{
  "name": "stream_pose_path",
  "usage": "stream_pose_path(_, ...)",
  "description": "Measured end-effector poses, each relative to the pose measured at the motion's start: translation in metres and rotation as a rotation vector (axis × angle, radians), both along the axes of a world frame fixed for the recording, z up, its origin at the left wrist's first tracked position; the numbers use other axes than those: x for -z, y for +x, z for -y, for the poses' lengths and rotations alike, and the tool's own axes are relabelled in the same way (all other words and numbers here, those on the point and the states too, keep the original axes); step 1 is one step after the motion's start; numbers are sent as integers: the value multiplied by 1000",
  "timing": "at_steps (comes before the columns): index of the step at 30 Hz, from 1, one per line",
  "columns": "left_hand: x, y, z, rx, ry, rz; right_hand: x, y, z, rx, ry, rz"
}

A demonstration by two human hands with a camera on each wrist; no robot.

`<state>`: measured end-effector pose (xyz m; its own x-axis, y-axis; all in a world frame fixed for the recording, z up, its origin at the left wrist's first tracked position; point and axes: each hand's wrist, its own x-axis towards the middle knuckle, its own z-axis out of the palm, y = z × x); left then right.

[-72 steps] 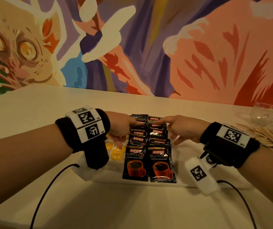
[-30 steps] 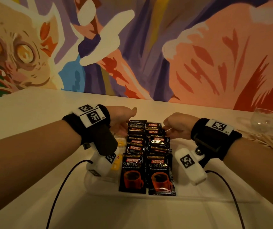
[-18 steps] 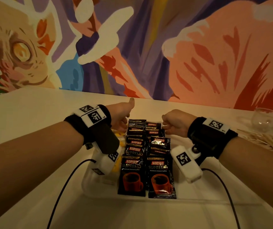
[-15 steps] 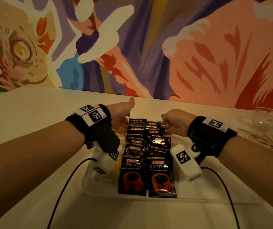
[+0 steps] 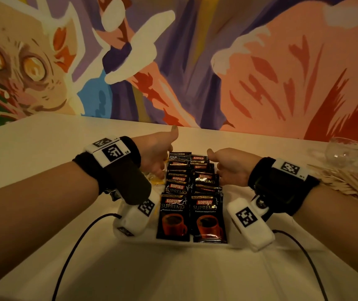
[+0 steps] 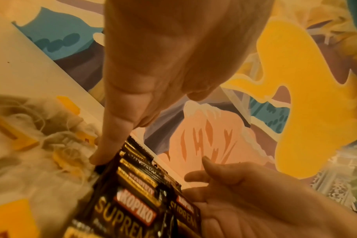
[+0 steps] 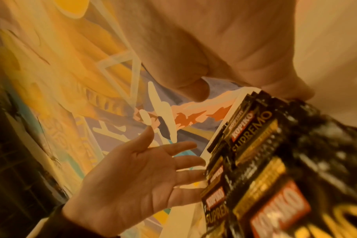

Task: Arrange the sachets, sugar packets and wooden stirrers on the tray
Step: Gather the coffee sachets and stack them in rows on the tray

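Note:
Two rows of overlapping black Kopiko coffee sachets (image 5: 191, 192) lie on a white tray (image 5: 236, 193). My left hand (image 5: 156, 157) stands on edge against the left side of the rows, thumb up and fingers straight. In the left wrist view a fingertip (image 6: 100, 157) touches the edge of the sachets (image 6: 137, 193). My right hand (image 5: 230, 166) flanks the right side, its fingers (image 7: 291, 91) resting against the sachets (image 7: 265, 161). Neither hand holds anything. Tea bags with yellow tags (image 6: 31, 136) lie on the tray left of the coffee rows. A pile of wooden stirrers (image 5: 347, 185) lies on the table at the right.
A clear glass bowl (image 5: 343, 153) stands at the far right behind the stirrers. The painted mural wall (image 5: 195, 61) closes off the table's far edge. Cables from both wrist cameras trail over the near table (image 5: 173, 274).
Earlier both hands lay over the sachets with pointing fingers. They have since turned on edge and drawn to the two sides of the rows. In the last half second almost nothing has moved.

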<state>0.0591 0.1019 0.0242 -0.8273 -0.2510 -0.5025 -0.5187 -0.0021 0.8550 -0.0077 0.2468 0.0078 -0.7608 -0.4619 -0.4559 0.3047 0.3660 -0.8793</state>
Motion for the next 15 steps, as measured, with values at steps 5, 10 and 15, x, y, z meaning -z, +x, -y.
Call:
stream_pose_path(5,-2,9,-15,-7,1,-37,-7,14,-2,17,-32,-54)
stream_pose_path(10,1,11,-13,15,7,-5,-6,17,-10,1,-2,-2)
stream_pose_path(15,2,11,-16,34,-19,-13,-3,21,-10,-7,-1,31)
